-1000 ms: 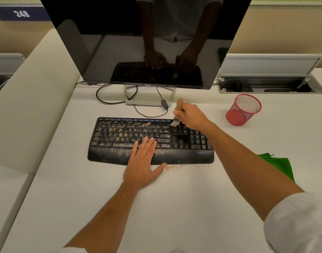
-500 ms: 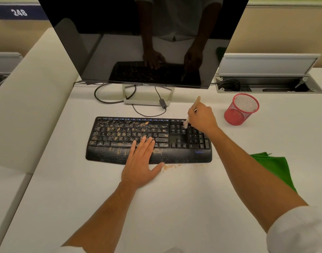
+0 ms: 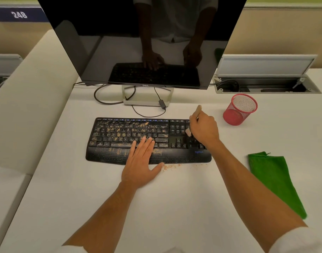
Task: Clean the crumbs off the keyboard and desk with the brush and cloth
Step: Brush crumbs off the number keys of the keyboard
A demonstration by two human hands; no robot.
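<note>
Crumb-strewn black keyboard (image 3: 131, 137) lies flat on the desk (image 3: 156, 207); brush (image 3: 193, 121), seemingly bristles-down; green cloth (image 3: 273, 179) right.

The right hand's grip (image 3: 204, 131) on the brush (image 3: 188, 132) sits over the keyboard's (image 3: 129, 137) right end, with the left hand (image 3: 141, 167) down-left of it, the monitor (image 3: 138, 42) behind, the mesh cup (image 3: 239, 109) right, the cloth (image 3: 273, 179) nearer on the tabletop (image 3: 156, 207).

big dark Dell monitor (image 3: 142, 41) top center, its cables (image 3: 109, 99) looping behind the stand, red mesh pen cup (image 3: 239, 109) right of center, open cable hatch (image 3: 266, 84) upper right, "248" sign (image 3: 19, 14) upper left
</note>
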